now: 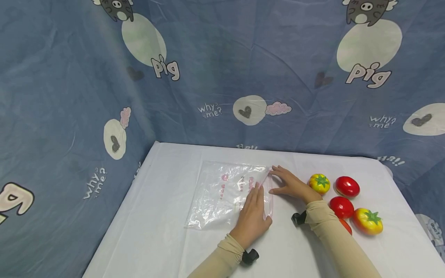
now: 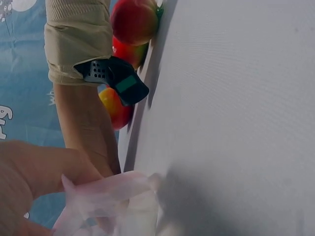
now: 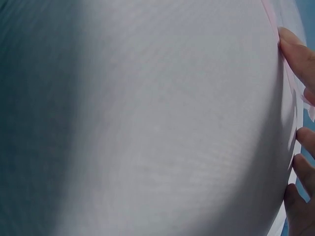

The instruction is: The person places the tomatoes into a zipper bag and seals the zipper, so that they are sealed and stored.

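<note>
A clear plastic bag (image 1: 212,200) with small pink prints and a pink strip along its right edge lies flat on the white table. My left hand (image 1: 252,218) rests on the bag near that edge, fingers straight and thumb spread apart. In the left wrist view the pink-tinted bag edge (image 2: 106,189) stands raised and crumpled beside this hand. My right hand (image 1: 292,185) touches the right edge near its far corner, with the fingers and thumb apart. The right wrist view shows the right thumb (image 3: 295,49) against the pink strip.
Right of the bag lie a yellow tomato-like fruit (image 1: 319,184) with a green top, red fruits (image 1: 347,187) and a red-yellow one (image 1: 367,221). My right sleeve (image 1: 333,235) partly covers another red fruit. A blue printed cloth (image 1: 215,69) hangs behind the white table (image 1: 146,231).
</note>
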`<state>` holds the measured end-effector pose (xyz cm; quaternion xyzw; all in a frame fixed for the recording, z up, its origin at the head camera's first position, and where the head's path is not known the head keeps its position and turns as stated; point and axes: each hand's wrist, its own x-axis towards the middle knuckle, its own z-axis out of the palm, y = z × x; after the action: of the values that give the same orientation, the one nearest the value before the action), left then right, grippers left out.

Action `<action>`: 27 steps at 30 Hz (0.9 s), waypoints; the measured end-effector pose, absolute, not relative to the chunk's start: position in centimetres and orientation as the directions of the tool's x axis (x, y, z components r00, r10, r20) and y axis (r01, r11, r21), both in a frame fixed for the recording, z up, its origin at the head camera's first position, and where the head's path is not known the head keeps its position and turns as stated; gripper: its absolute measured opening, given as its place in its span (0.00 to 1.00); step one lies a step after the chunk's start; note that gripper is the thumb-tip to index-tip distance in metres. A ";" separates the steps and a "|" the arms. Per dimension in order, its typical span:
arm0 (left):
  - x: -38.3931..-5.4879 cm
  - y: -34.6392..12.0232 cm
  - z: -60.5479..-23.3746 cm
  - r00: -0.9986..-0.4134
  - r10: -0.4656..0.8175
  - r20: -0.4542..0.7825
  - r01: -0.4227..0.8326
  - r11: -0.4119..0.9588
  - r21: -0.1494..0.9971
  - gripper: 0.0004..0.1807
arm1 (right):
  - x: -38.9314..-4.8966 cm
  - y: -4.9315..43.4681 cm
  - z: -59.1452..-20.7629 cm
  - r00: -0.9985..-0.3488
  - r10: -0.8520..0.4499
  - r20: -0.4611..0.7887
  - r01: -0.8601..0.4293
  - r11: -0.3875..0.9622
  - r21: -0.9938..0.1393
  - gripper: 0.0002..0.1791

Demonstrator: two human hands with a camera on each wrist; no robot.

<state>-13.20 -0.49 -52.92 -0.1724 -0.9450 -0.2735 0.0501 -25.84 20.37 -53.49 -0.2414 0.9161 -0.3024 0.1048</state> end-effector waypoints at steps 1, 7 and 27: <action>-13.3 -0.5 -52.9 -0.935 0.297 0.192 0.354 0.788 0.503 0.53 | -25.8 20.4 -53.5 -0.859 -0.510 -0.040 -0.387 0.700 -0.601 0.43; -13.6 -0.6 -53.0 -0.929 0.284 0.238 0.368 0.774 0.516 0.55 | -25.9 20.4 -53.6 -0.854 -0.519 -0.028 -0.398 0.687 -0.608 0.42; -14.6 -1.6 -51.8 -0.927 0.259 0.272 0.373 0.724 0.580 0.62 | -25.9 19.9 -53.4 -0.848 -0.528 -0.042 -0.400 0.690 -0.603 0.43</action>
<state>-14.58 -1.55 -51.83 -0.1710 -0.9244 -0.3298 0.0862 -25.89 19.86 -53.39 -0.2542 0.9130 -0.3005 0.1069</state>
